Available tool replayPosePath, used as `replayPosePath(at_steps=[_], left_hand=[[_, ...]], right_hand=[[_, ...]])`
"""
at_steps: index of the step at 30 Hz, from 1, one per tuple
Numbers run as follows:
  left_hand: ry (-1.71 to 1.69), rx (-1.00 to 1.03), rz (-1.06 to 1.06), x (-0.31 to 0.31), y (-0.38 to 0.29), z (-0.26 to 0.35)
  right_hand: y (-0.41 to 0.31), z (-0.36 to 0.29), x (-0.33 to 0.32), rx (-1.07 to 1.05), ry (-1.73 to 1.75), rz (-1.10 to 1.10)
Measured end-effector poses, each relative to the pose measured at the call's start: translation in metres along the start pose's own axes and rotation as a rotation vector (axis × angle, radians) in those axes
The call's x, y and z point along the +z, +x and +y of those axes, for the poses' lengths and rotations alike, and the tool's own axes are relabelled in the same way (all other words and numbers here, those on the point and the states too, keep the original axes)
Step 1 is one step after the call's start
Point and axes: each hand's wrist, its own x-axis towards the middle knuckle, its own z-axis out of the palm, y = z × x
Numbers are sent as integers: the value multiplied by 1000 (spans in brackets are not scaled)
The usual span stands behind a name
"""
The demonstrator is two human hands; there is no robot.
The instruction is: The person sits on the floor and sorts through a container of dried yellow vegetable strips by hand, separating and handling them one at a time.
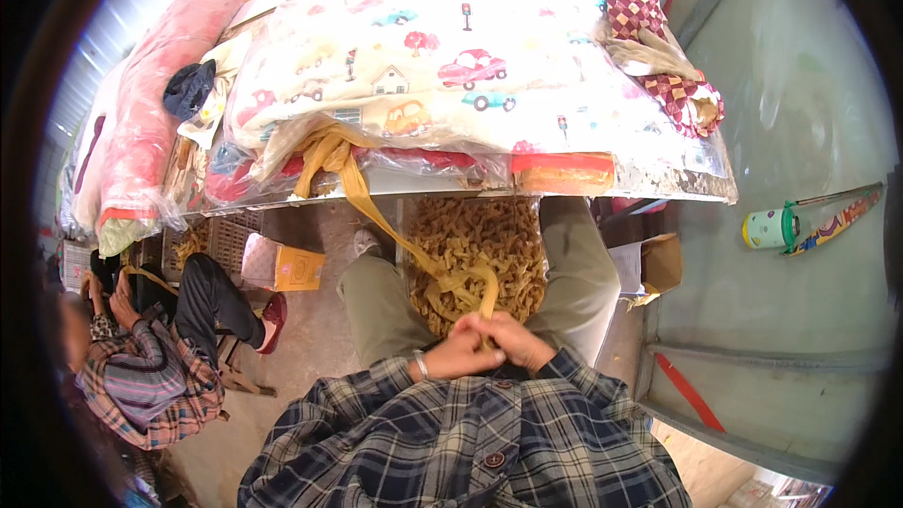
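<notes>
Close to my lap, both hands meet around a long, pliable yellow-brown strip [488, 296]. My left hand [451, 358], with a silver bracelet at the wrist, grips it from one side. My right hand [516, 340] pinches it from the other, fingers nearly touching the left ones. The strip's end is partly hidden by my fingers. From there it loops over a heap of short knotted pieces [480, 233] between my knees, then runs up to a bundle of the same strip [328, 155] hanging over the table edge.
A table holds a plastic-covered printed quilt [437, 28] and a rolled pink bundle [183, 63]. A seated person [152, 367] at left handles a similar strip. Cardboard boxes [300, 268] [662, 264] stand either side. A green bottle [769, 228] rests on the glass-like panel [762, 310] at right.
</notes>
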Motion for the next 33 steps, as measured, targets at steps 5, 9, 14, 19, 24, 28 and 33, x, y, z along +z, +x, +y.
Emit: replayPosePath(at_steps=[5,9,14,19,24,28,33], left_hand=[[666,670,371,-25,0,35],[189,249,-24,-39,6,29],[676,565,73,-51,-12,71],[429,319,355,-66,15,45],[-1074,-259,-376,-12,7,30],[-1257,-293,-495,-9,19,9],[-1183,-218,245,0,32,38]], right_hand=[[-8,-34,-12,241,-317,35],[-4,-39,31,-403,-840,-315],[-3,-31,-4,-109,-622,-253],[-40,-88,33,-34,-240,-397],[-30,-82,23,-541,-386,-122],[-8,-58,12,-980,-908,103],[-8,-57,10,-1055,-1303,719]])
